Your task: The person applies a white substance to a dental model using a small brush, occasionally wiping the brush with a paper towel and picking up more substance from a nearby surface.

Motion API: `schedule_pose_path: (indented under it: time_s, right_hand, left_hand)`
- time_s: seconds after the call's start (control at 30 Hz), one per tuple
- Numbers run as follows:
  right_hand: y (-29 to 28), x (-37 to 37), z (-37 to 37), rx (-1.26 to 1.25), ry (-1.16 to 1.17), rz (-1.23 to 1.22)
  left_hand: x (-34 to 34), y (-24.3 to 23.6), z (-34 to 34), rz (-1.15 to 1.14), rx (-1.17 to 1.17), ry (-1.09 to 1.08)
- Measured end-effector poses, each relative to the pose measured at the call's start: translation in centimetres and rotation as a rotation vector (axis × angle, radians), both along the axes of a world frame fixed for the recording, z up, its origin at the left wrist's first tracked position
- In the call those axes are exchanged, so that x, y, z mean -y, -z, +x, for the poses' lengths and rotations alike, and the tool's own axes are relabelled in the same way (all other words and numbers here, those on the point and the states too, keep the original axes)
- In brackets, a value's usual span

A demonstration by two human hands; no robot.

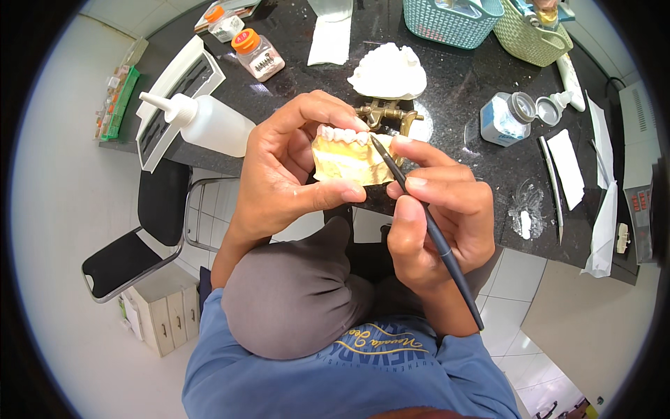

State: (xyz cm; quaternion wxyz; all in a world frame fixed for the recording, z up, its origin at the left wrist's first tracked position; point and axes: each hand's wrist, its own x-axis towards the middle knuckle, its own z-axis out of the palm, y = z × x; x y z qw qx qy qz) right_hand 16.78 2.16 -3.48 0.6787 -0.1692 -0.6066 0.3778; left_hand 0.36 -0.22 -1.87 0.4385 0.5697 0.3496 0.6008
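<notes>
My left hand (279, 167) grips a yellow plaster dental cast (338, 164), thumb along its lower edge and fingers behind it. A row of whitish teeth (338, 134) runs along the cast's top. My right hand (447, 216) pinches a slim black pen-like tool (440, 241) between thumb and fingers. The tool's pointed tip meets the cast beside the teeth; whether it is bristle or solid I cannot tell. Just behind, a brass articulator (387, 115) stands on the counter with a white plaster cast (389, 71) on it. Whether the yellow cast joins the articulator is hidden.
A white squeeze bottle (216, 124) and orange-capped jars (258, 56) stand left on the black counter (447, 98). An open powder jar (504, 122), white powder (526, 220) and a thin tool (551, 181) are right. Behind are a teal basket (453, 24) and a green basket (534, 42).
</notes>
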Motion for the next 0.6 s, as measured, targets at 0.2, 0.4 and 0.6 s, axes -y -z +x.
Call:
schedule_pose_path:
  time_s: [0.2, 0.4, 0.6]
  right_hand:
    - [0.05, -0.52, -0.26, 0.015, 0.026, 0.069]
    - [-0.05, -0.41, -0.16, 0.011, 0.028, 0.056]
    - [-0.11, -0.37, -0.11, 0.045, 0.031, 0.089]
  left_hand:
    - [0.0, 0.02, -0.18, -0.001, 0.004, 0.006]
    - [-0.08, -0.01, -0.02, 0.002, 0.002, 0.01]
    - [-0.01, -0.03, -0.08, 0.0, -0.003, 0.01]
